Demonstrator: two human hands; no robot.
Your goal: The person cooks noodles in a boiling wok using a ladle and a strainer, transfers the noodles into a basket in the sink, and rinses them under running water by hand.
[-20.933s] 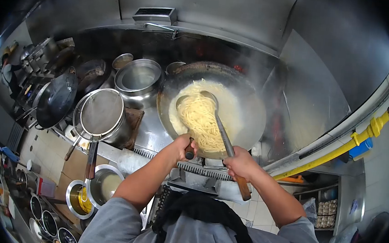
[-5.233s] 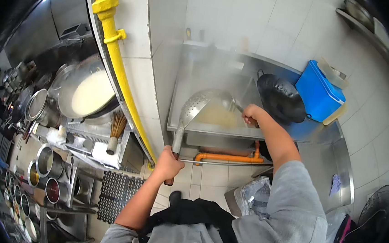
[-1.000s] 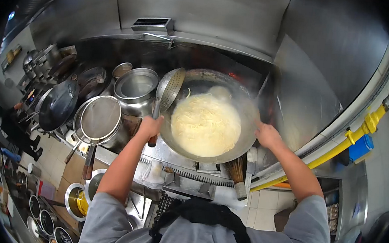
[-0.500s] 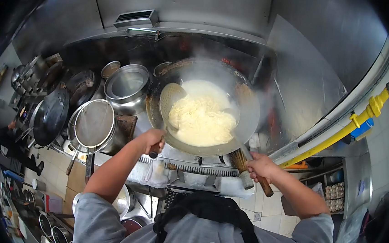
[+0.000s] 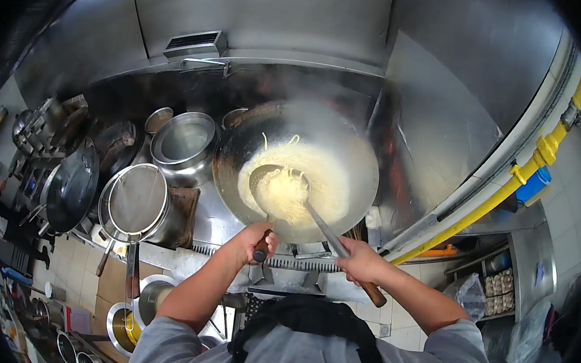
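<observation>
While the left hand (image 5: 257, 244) gripped the strainer (image 5: 255, 191) by its handle and the right hand (image 5: 361, 261) gripped the ladle (image 5: 328, 235) slanting far and left, the noodles (image 5: 283, 186) lay beyond both in the wok (image 5: 365, 175), nearer the left hand

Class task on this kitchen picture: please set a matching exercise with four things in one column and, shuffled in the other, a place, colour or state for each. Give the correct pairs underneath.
Things
1. Noodles
2. Pipe
3. Round mesh strainer
4. Right hand

Descriptions
A. To the left of the wok
B. Closed around a long handle
C. Inside the wok
D. Bright yellow

Pairs: 1-C, 2-D, 3-A, 4-B
</observation>
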